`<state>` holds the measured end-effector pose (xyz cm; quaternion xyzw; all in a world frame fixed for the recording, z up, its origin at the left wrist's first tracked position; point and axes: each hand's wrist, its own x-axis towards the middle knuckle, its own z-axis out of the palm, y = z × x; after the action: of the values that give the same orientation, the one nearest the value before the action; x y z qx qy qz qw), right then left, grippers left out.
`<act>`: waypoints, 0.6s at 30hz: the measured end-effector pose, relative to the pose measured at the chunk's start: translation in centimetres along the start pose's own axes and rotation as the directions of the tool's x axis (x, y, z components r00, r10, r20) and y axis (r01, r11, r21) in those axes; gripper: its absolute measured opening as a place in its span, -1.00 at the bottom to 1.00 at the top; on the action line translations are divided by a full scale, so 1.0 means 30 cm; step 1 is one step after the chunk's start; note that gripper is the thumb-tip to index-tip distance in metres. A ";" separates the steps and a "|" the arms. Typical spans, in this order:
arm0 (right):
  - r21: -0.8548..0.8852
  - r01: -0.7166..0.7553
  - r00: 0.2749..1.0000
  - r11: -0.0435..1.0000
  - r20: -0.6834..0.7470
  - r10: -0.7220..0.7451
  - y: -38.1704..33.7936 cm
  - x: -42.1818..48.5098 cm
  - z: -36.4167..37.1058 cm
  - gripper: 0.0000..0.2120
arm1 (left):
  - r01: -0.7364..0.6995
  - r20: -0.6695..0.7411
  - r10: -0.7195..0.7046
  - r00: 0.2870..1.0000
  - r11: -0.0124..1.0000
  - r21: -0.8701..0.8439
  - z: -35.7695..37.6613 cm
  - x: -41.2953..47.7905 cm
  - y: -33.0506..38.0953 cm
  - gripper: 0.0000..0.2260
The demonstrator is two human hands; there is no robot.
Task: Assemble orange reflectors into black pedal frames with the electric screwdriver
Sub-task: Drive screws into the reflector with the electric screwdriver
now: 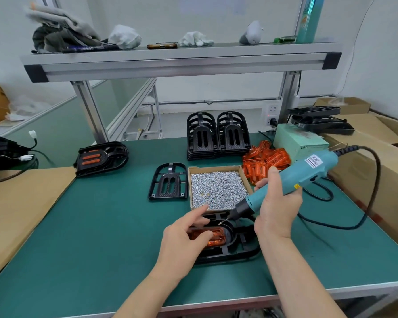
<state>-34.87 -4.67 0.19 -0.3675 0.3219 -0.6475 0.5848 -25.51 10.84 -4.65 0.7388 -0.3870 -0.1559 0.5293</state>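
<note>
Orange reflector (216,235) sits in black pedal frame (237,249) on green mat (101,226), just in front of screw box (218,189). Left part of both is hidden under left hand (184,239): thumb on reflector, forefinger straight, gripping nothing. Right hand (277,207) is wrapped round electric screwdriver (292,180). Its long axis runs upper-right to lower-left, bit aimed at frame; tip blurred.

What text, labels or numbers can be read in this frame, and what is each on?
"LED": on the front of the pale green power box.
White label on the electric screwdriver: print too blurred to read.
Small yellow sticker on the same tool: too small to read.
Nothing else legible.
</note>
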 end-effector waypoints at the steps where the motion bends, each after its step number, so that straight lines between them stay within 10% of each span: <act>1: -0.020 0.037 0.999 0.999 0.016 -0.037 0.002 -0.002 -0.002 -0.83 | -0.059 -0.023 0.061 0.998 0.993 0.102 -0.002 -0.003 -0.009 -0.60; 5: -0.076 0.176 0.981 0.982 0.092 -0.168 0.013 -0.017 -0.001 -0.84 | -0.215 0.005 0.224 0.974 0.926 0.309 0.011 -0.013 -0.046 -0.91; 18: -0.201 0.315 0.933 0.927 0.243 -0.265 0.036 -0.035 0.004 -0.84 | -0.223 0.014 0.230 0.973 0.928 0.297 0.013 -0.008 -0.053 -0.89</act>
<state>-34.15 -3.74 -0.77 -0.5450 0.2747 -0.6414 0.4648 -25.28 10.98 -6.27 0.7619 -0.4828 -0.0261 0.4310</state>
